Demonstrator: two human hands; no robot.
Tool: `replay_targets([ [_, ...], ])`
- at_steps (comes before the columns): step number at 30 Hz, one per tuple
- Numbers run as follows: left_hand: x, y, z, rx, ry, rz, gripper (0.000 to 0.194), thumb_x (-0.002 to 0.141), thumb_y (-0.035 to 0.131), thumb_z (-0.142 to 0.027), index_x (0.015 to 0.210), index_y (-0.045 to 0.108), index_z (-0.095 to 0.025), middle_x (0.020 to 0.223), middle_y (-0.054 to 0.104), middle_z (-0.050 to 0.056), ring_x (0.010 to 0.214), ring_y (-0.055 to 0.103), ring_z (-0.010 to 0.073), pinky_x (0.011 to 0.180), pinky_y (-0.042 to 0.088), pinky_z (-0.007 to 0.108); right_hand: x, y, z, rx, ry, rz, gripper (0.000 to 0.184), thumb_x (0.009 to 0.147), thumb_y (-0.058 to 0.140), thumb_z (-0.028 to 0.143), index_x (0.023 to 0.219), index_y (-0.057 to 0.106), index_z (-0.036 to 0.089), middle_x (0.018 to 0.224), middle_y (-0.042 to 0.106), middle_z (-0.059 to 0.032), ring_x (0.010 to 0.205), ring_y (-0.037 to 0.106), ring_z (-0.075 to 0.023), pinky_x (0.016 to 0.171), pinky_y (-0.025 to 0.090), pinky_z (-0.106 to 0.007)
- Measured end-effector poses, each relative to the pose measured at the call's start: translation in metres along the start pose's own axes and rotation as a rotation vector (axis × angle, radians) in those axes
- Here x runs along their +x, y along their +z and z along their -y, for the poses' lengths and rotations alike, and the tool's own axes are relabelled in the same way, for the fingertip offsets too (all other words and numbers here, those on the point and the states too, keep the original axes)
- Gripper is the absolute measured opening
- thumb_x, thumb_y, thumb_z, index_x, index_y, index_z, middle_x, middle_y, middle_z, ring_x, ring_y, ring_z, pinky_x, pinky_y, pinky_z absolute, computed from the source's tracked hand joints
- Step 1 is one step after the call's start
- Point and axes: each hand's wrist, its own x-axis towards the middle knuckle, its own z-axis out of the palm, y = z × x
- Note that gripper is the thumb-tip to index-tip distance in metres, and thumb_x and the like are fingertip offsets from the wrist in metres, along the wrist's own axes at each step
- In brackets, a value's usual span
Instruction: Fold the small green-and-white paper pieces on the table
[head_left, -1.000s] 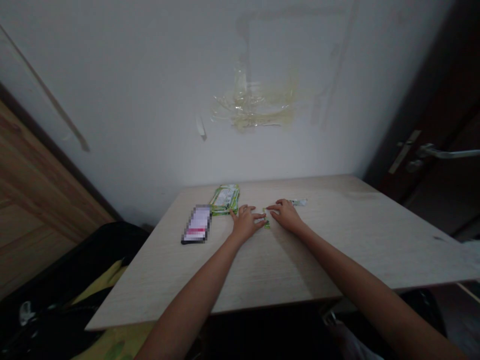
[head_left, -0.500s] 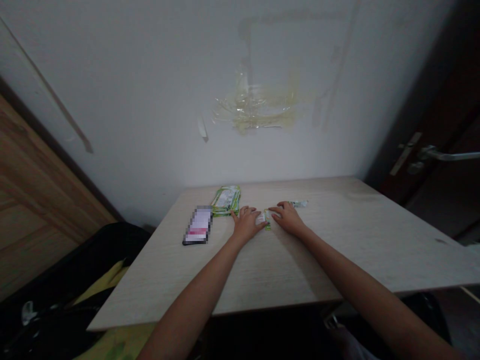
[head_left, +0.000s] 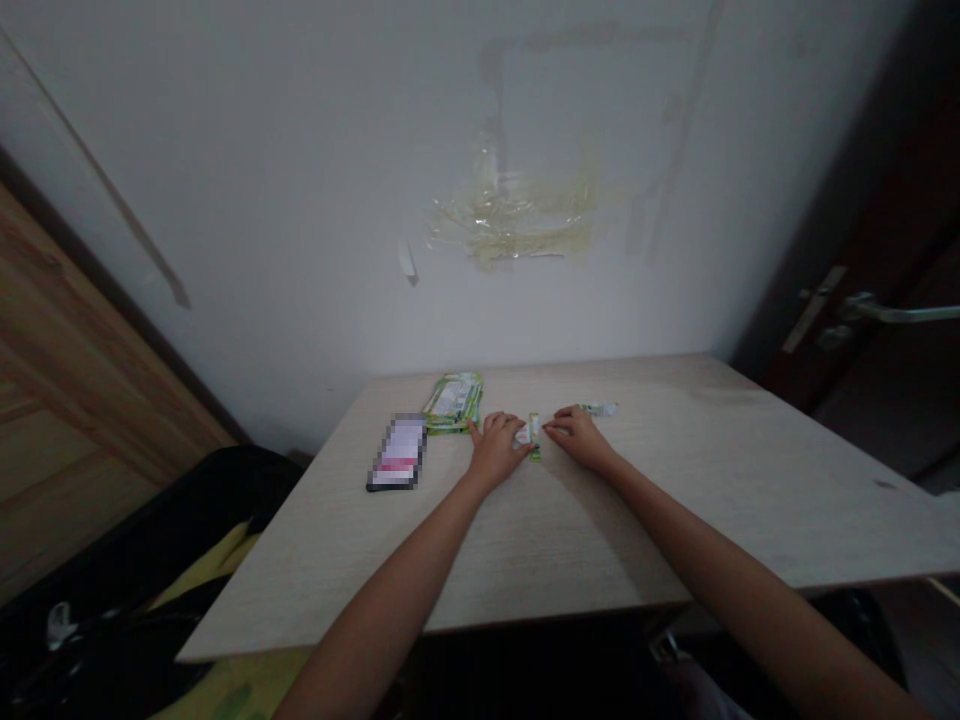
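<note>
A small green-and-white wrapper [head_left: 534, 436] lies on the table between my two hands. My left hand [head_left: 496, 450] holds it down at its left side, thumb and fingers on either side of a white part. Just right of the wrapper is my right hand [head_left: 583, 440], fingers loosely bent and slightly apart, a narrow gap between its fingertips and the wrapper. Beyond the right knuckles sits a narrow folded strip of similar wrapper [head_left: 602, 409]. A stack of flat green-and-white packets [head_left: 454, 398] rests behind my left hand.
A phone [head_left: 399, 452] with a blurred screen lies left of my left hand. The pale table [head_left: 675, 480] meets a wall [head_left: 300, 200] with old tape [head_left: 525, 225]. A door handle [head_left: 900, 312] is at right, a black bag [head_left: 225, 480] at left.
My right hand's fingertips have drawn back a little to the right, off the wrapper, and closer together. My left hand stays on the wrapper.
</note>
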Motion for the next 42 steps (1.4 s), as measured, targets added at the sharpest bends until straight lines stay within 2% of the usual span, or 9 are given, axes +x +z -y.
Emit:
replay_targets([
  [9,-0.002,-0.005,-0.007,-0.077,0.053,0.009,0.042,0.088,0.064,-0.044,0.126,0.059,-0.027,0.133,0.060,0.007,0.131,0.043,0.0273,0.119,0.008,0.061,0.002,0.003,0.000,0.163,-0.084,-0.017,0.018,0.084,0.068,0.039,0.084,0.080,0.025,0.103,0.072,-0.0084,0.102,0.064,-0.0243,0.098,0.046,-0.042],
  [14,-0.002,-0.006,-0.011,-0.130,0.032,-0.033,0.044,0.088,0.065,-0.041,0.129,0.056,-0.028,0.134,0.060,0.006,0.130,0.046,0.0247,0.120,0.007,0.057,0.005,0.002,0.003,0.289,-0.020,-0.069,0.020,0.082,0.068,0.038,0.076,0.077,0.020,0.095,0.072,-0.0091,0.096,0.066,-0.0233,0.095,0.048,-0.040],
  [17,-0.003,-0.006,-0.014,-0.156,0.015,-0.045,0.037,0.088,0.064,-0.039,0.123,0.059,-0.029,0.131,0.062,0.004,0.128,0.048,0.0230,0.120,0.009,0.054,0.005,-0.002,0.007,0.373,0.022,-0.087,0.022,0.080,0.068,0.039,0.074,0.075,0.019,0.095,0.073,-0.0092,0.095,0.067,-0.0235,0.092,0.049,-0.039],
  [19,-0.003,-0.004,-0.016,-0.178,0.018,-0.047,0.029,0.090,0.062,-0.038,0.117,0.063,-0.029,0.128,0.064,0.002,0.126,0.049,0.0226,0.120,0.010,0.054,0.004,-0.006,0.013,0.435,0.041,-0.092,0.024,0.079,0.068,0.041,0.074,0.074,0.019,0.092,0.073,-0.0081,0.092,0.067,-0.0231,0.088,0.051,-0.037],
  [21,-0.003,-0.003,-0.017,-0.194,0.024,-0.047,0.023,0.091,0.060,-0.038,0.112,0.066,-0.030,0.127,0.064,0.001,0.126,0.049,0.0228,0.120,0.010,0.055,0.003,-0.010,0.019,0.484,0.048,-0.030,0.027,0.081,0.065,0.043,0.077,0.074,0.018,0.085,0.074,-0.0066,0.084,0.068,-0.0220,0.083,0.052,-0.035],
  [25,-0.002,-0.002,-0.018,-0.223,0.005,-0.057,0.023,0.092,0.058,-0.037,0.111,0.069,-0.032,0.128,0.065,0.001,0.128,0.049,0.0235,0.119,0.013,0.056,0.002,-0.016,0.028,0.523,0.081,0.036,0.031,0.083,0.062,0.045,0.084,0.076,0.017,0.083,0.076,-0.0075,0.079,0.068,-0.0216,0.077,0.053,-0.033],
  [34,0.000,0.000,-0.015,-0.271,-0.017,-0.085,0.025,0.090,0.060,-0.035,0.112,0.070,-0.030,0.132,0.065,0.002,0.129,0.051,0.0240,0.119,0.021,0.054,0.003,-0.011,0.027,0.571,0.084,0.030,0.027,0.082,0.061,0.039,0.089,0.076,0.018,0.091,0.077,-0.0089,0.086,0.070,-0.0229,0.084,0.054,-0.038],
  [42,0.001,0.004,-0.014,-0.372,-0.032,-0.100,0.024,0.087,0.064,-0.034,0.109,0.071,-0.028,0.122,0.071,0.003,0.123,0.057,0.0243,0.120,0.018,0.053,0.001,-0.009,0.026,0.563,0.069,0.030,0.025,0.082,0.063,0.037,0.090,0.076,0.017,0.091,0.077,-0.0089,0.086,0.070,-0.0225,0.085,0.054,-0.038],
])
